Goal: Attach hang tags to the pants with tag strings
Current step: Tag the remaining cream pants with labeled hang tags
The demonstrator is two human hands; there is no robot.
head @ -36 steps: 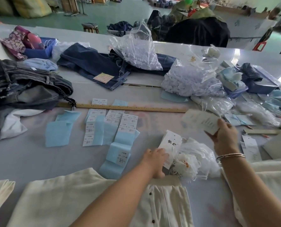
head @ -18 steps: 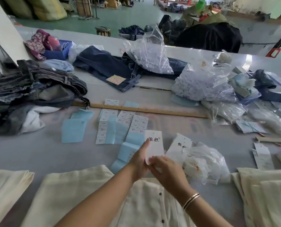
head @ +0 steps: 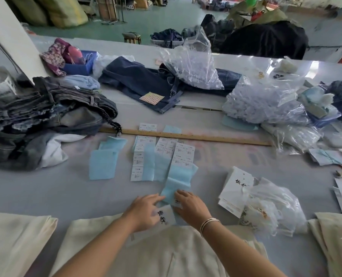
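Left hand (head: 146, 211) pins the white hang tag (head: 164, 215) with fingers extended, right hand (head: 190, 205) presses flat on the blue sticker strip (head: 178, 184), apparently to peel a label, just beyond the cream pants (head: 166, 252).

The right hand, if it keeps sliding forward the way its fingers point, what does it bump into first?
The right hand points away from the person, up the table. Its fingertips already rest on the blue paper strip; beyond that it would probably reach the white printed labels, then the wooden ruler.
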